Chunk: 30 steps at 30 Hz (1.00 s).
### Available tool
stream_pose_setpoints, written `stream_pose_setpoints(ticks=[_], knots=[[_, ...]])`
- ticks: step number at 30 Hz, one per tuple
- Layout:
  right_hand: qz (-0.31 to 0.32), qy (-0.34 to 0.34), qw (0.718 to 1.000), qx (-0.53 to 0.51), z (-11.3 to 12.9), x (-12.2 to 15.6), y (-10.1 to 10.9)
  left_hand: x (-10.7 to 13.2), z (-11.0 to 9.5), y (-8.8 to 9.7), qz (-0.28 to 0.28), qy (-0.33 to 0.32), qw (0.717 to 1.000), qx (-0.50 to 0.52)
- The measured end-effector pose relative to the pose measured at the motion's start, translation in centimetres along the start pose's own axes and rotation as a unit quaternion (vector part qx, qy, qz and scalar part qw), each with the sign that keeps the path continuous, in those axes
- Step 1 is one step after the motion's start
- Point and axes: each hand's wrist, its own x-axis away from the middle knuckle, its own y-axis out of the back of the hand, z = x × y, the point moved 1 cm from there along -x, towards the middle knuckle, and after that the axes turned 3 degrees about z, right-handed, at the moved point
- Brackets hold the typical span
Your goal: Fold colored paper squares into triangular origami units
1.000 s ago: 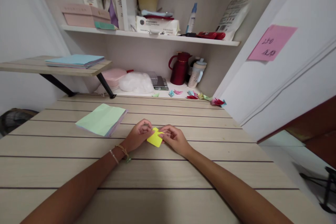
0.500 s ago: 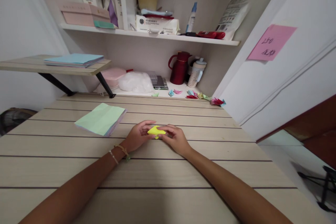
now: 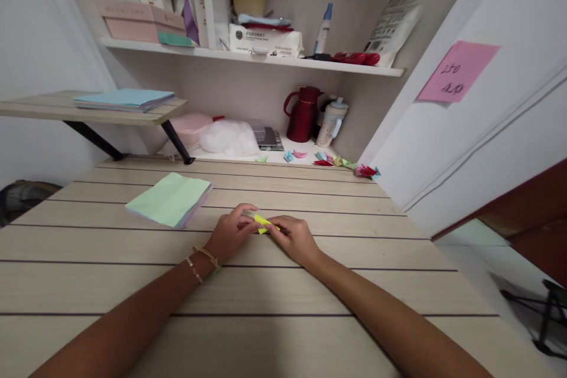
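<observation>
A small yellow folded paper (image 3: 264, 224) lies low on the wooden table (image 3: 310, 295) between my two hands. My left hand (image 3: 231, 234) pinches its left side with curled fingers. My right hand (image 3: 293, 237) presses and pinches its right side, fingers closed over it. Most of the paper is hidden under my fingertips. A stack of coloured square sheets with a pale green top sheet (image 3: 170, 199) rests on the table to the left of my left hand.
Several small folded paper pieces (image 3: 336, 161) lie along the table's far edge. A red jug (image 3: 305, 113) and a beige cup (image 3: 332, 123) stand behind them. A side shelf (image 3: 88, 111) carries blue sheets. A pink note (image 3: 457, 71) sticks on the right door.
The yellow paper went from a flat tilted piece to a smaller, flatter fold pressed down on the table. Both hands closed in over it.
</observation>
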Motion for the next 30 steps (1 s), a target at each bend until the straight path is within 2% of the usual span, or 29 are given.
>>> stream_pose_setpoints(ticks=[2,5,11,17,21,24,27,30], knots=[[-0.012,0.013,1.0,-0.004,0.1,0.0,0.1,0.0,-0.2,0.0,-0.001,-0.017,0.999,-0.034],[-0.019,0.009,1.0,-0.022,0.1,0.0,0.2,-0.2,-0.4,-0.1,0.034,-0.04,0.996,-0.069],[0.042,-0.018,0.996,-0.078,-0.3,-0.4,0.4,-0.3,-0.6,0.3,0.043,-0.057,0.992,-0.103],[0.058,-0.038,0.994,-0.079,-0.8,-0.2,0.2,-0.2,-0.3,0.3,0.089,-0.07,0.986,-0.12],[0.018,-0.031,0.997,-0.064,-0.5,0.1,-0.3,-0.1,-0.3,-0.1,0.066,-0.085,0.987,-0.123],[-0.016,-0.012,0.999,-0.029,-0.1,0.3,-0.5,0.0,-0.9,-0.4,0.046,-0.098,0.981,-0.162],[-0.06,-0.01,0.998,-0.011,0.1,0.3,-0.5,0.1,-1.3,-0.7,0.06,-0.113,0.975,-0.18],[-0.093,-0.039,0.994,-0.04,0.1,0.1,-0.4,0.2,-1.2,-0.6,0.062,-0.12,0.98,-0.149]])
